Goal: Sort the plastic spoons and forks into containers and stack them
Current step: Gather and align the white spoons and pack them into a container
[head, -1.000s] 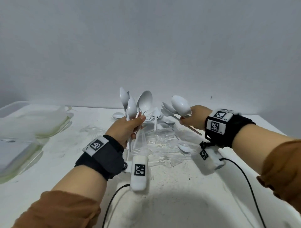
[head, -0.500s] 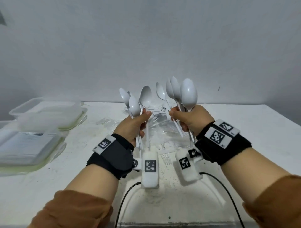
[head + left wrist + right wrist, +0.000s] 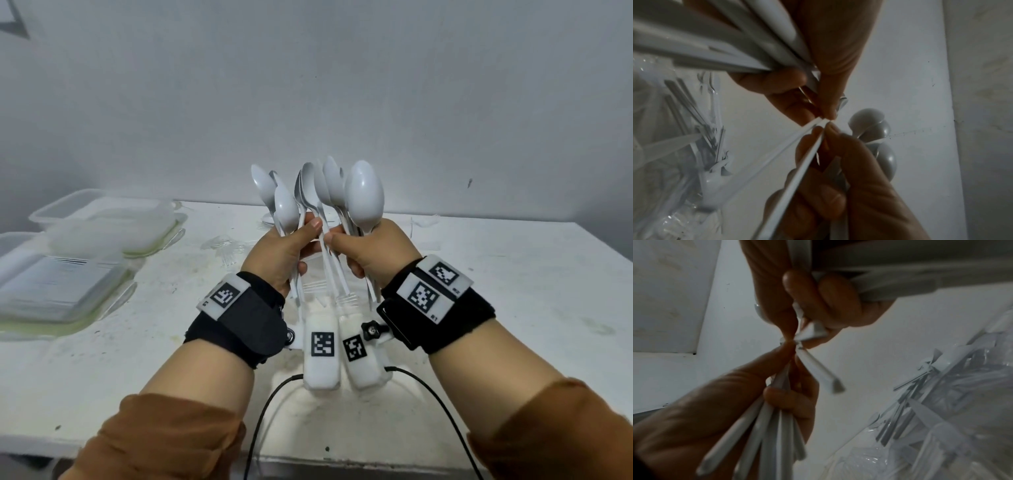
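My left hand grips a bunch of white plastic spoons by the handles, bowls up. Right beside it, my right hand grips its own bunch of spoons, also upright. The two thumbs meet in the middle around the handles of the centre spoons. In the left wrist view the fingers curl round the handles while the other hand pinches one handle. The right wrist view shows the left hand's bundle of handles. Both hands hover above the white table.
Clear plastic containers and a stack of lids sit at the table's left. Behind the hands lies a heap of clear forks and wrapping, also visible as the heap and the heap. The wall stands close behind.
My right hand lifted its spoons from low over the heap to upright and swung left. Both hands drew together until the thumbs met.
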